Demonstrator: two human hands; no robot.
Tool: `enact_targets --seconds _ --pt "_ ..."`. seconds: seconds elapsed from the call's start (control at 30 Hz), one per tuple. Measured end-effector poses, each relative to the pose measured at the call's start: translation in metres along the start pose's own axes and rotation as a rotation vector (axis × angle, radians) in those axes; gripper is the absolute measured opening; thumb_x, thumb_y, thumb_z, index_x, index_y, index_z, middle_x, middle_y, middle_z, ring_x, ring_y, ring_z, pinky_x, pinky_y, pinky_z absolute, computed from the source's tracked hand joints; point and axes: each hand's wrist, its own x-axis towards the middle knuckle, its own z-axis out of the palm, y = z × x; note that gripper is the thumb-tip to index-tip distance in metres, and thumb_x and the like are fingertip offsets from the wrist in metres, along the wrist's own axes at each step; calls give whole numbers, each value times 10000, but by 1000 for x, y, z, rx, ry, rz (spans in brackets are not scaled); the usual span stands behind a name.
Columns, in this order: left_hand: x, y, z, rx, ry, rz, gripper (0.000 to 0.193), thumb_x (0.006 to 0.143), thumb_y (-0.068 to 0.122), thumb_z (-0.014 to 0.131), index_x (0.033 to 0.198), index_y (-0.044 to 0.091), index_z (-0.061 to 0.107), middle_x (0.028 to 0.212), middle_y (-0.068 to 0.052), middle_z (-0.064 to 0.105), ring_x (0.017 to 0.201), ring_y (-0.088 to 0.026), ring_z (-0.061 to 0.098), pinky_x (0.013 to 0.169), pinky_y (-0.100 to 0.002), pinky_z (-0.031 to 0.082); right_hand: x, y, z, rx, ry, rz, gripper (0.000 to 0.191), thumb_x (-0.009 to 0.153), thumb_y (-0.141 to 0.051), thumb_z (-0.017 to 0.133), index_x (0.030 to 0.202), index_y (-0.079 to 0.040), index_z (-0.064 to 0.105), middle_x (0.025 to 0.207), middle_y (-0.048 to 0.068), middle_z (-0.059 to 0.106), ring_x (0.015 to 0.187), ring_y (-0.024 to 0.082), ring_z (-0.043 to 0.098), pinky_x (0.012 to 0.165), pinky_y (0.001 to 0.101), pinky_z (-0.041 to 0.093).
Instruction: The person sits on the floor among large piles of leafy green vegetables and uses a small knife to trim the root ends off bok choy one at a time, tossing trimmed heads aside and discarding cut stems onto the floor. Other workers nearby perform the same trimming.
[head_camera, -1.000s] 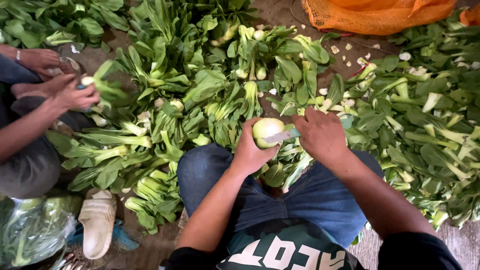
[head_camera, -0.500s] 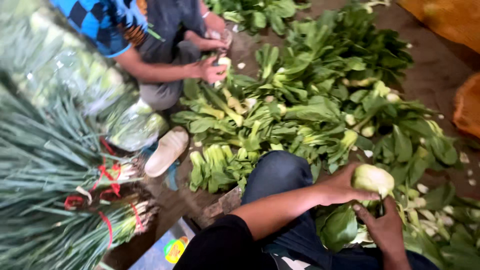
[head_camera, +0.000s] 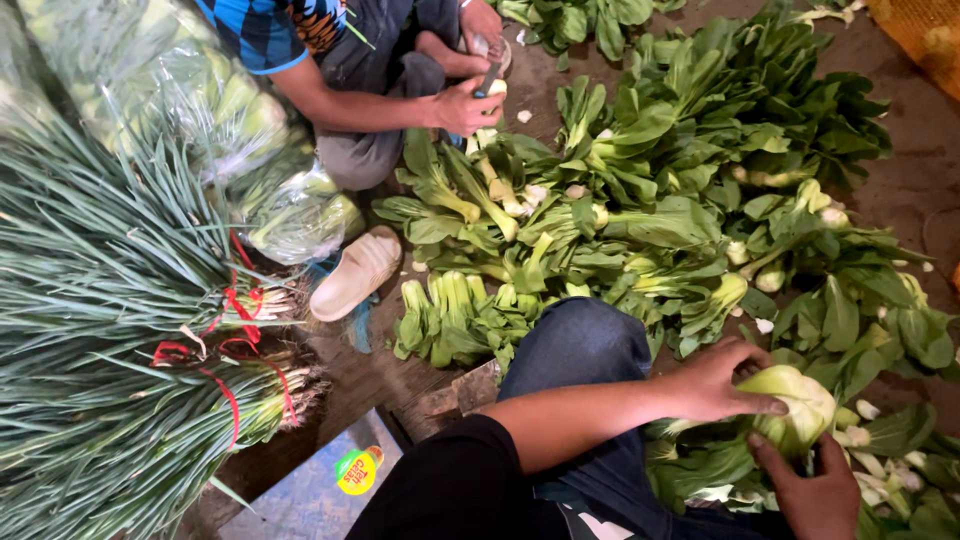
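while gripped, bok choy (head_camera: 795, 405) base rightward (tilted)

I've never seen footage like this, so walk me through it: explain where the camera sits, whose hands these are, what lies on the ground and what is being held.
There is one view, from a camera worn on a person's head, looking down at their own lap and hands. No machine is involved. The person's left hand and right hand together hold a pale green bok choy head. Ahead, a big pile of loose bok choy lies on the dirt ground. At the top, a co-worker's hand grips a vegetable stem beside a small knife. To the left lie bundled spring onions tied with red bands, clear plastic bags of greens and a cream slipper.
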Motion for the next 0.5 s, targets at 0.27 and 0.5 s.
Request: enact_targets --seconds 0.27,0.5 --pt "-1 -21 11 70 57 -30 683 848 587 746 1206 7 698 1067 -131 634 951 -215 663 885 -336 569 13 46 17 -337 -23 180 836 697 -595 856 1242 27 737 1062 260 748 1007 382 723 946 469 546" --pt "0 -27 6 -116 206 -217 824 854 591 744 1280 -98 591 1182 -187 627 1030 -282 647 875 -403 571 33 74 0 -265 -1 326 803 788 -578 885 1216 87 749 1028 335 741 997 416 707 954 495 513"
